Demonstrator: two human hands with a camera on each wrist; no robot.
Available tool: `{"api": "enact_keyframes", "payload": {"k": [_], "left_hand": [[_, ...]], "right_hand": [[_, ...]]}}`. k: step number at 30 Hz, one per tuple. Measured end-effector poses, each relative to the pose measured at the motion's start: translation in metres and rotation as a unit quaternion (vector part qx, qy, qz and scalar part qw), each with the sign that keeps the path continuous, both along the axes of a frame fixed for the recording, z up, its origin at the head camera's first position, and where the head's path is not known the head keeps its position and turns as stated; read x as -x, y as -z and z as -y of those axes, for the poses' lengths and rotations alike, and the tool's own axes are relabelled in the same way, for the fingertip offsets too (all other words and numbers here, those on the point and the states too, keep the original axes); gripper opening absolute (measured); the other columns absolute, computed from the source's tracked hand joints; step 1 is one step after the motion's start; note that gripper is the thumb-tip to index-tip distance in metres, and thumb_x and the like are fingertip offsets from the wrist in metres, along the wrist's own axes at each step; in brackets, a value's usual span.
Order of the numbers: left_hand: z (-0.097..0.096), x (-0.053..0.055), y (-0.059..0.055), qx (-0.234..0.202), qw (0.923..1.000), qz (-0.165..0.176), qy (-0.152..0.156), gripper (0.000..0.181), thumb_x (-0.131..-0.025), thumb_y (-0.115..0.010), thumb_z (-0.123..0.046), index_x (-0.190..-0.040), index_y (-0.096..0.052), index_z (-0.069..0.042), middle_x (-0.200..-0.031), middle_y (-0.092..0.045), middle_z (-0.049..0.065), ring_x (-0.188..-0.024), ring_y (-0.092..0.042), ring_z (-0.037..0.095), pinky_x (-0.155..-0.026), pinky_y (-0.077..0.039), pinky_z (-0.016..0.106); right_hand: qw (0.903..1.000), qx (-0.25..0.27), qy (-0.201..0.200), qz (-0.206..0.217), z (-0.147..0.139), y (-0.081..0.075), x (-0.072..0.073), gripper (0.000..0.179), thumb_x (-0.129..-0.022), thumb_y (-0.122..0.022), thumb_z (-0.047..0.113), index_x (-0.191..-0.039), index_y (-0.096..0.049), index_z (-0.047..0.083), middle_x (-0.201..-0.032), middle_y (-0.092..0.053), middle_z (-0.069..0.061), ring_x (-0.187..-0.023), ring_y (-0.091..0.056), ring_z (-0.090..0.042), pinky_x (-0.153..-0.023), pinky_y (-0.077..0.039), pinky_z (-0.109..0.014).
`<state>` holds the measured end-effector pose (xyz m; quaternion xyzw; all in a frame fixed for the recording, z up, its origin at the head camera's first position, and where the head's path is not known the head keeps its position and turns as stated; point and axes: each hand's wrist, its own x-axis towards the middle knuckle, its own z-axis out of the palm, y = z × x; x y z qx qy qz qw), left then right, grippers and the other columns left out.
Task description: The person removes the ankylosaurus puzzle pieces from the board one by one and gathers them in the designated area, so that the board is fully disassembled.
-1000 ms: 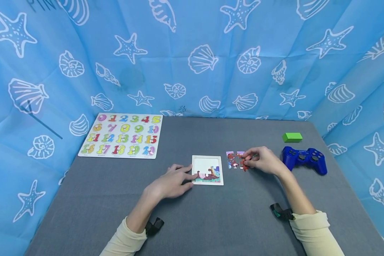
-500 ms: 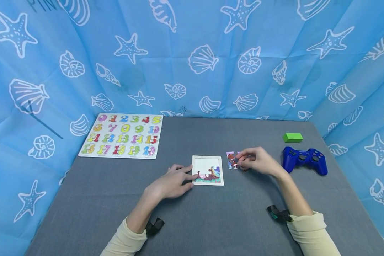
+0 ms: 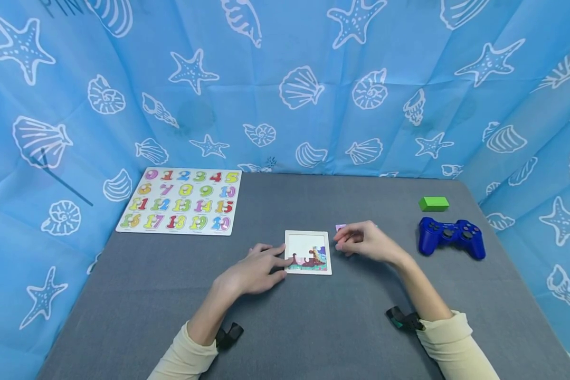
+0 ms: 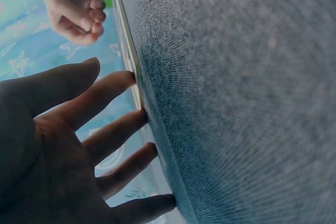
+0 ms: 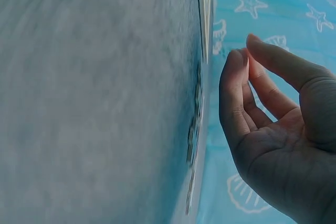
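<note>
My left hand [image 3: 256,269] rests at the left edge of a small white-framed jigsaw puzzle [image 3: 307,234], with its fingers spread and their tips on the frame and cloth. Reddish-brown and coloured pieces fill the lower and right parts of the tray; the upper left shows bare white. To the right of the frame, my right hand [image 3: 366,241] hovers above loose puzzle pieces [image 3: 340,227], mostly covering them in the head view. Its fingers curve loosely, the thumb close to the fingertips, and no piece shows between them. In the right wrist view, flat pieces [image 5: 193,135] lie on the cloth, apart from this hand.
A white number board [image 3: 179,201] lies at the back left. On the right are a blue game controller [image 3: 451,237] and a green block [image 3: 434,204]. Grey cloth [image 3: 304,322] covers the table, and a blue shell-print curtain [image 3: 332,121] surrounds it.
My right hand has moved left across the loose pieces towards the puzzle frame, hiding most of them. The left hand and the frame have stayed in place.
</note>
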<state>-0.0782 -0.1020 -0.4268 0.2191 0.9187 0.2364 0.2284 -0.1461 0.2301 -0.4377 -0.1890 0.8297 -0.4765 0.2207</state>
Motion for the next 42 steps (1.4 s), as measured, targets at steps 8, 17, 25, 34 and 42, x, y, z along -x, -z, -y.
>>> {"api": "enact_keyframes", "payload": {"k": [8,17,25,34,42], "left_hand": [[0.0,0.002,0.0,0.005,1.0,0.001,-0.001,0.044,-0.111,-0.063,-0.03,-0.155,-0.061,-0.026,-0.176,-0.04,0.006,-0.162,-0.035,0.039,-0.131,-0.028,0.068],[0.0,0.002,0.001,0.001,1.0,0.0,-0.005,0.044,-0.111,-0.063,-0.03,-0.155,-0.062,-0.027,-0.176,-0.04,0.006,-0.162,-0.035,0.04,-0.13,-0.03,0.068],[0.0,0.002,0.001,0.009,0.9999,0.01,-0.01,0.044,-0.111,-0.062,-0.031,-0.155,-0.061,-0.029,-0.177,-0.039,0.003,-0.163,-0.033,0.038,-0.129,-0.033,0.067],[0.0,0.003,0.001,0.008,0.9999,0.009,-0.008,0.044,-0.111,-0.062,-0.031,-0.155,-0.061,-0.029,-0.177,-0.04,0.003,-0.163,-0.032,0.038,-0.129,-0.032,0.068],[-0.001,0.002,0.001,0.01,0.9998,0.012,-0.009,0.044,-0.111,-0.062,-0.032,-0.155,-0.062,-0.029,-0.177,-0.039,0.002,-0.163,-0.032,0.038,-0.129,-0.032,0.068]], "right_hand": [[0.9993,-0.005,-0.036,-0.006,0.019,-0.001,0.003,0.021,-0.102,-0.073,0.007,-0.119,-0.075,-0.004,-0.107,-0.078,-0.02,-0.082,-0.072,-0.012,-0.077,-0.066,-0.033],[0.9963,-0.026,-0.081,-0.008,0.04,0.002,0.01,0.019,-0.102,-0.075,0.009,-0.116,-0.077,-0.003,-0.102,-0.08,-0.018,-0.082,-0.07,-0.015,-0.072,-0.061,-0.028],[0.9948,-0.062,-0.08,-0.008,0.052,0.004,0.012,0.019,-0.094,-0.082,0.007,-0.111,-0.078,-0.001,-0.087,-0.072,-0.005,-0.075,-0.06,-0.01,-0.064,-0.049,-0.02],[0.9921,-0.106,-0.061,-0.027,0.06,0.002,0.01,0.017,-0.089,-0.086,0.006,-0.104,-0.078,0.003,-0.082,-0.067,0.0,-0.072,-0.057,-0.01,-0.062,-0.047,-0.02],[0.9869,-0.137,-0.067,-0.052,0.063,-0.001,0.009,0.021,-0.088,-0.087,0.004,-0.103,-0.074,0.005,-0.092,-0.071,-0.006,-0.079,-0.059,-0.013,-0.07,-0.051,-0.025]]}}
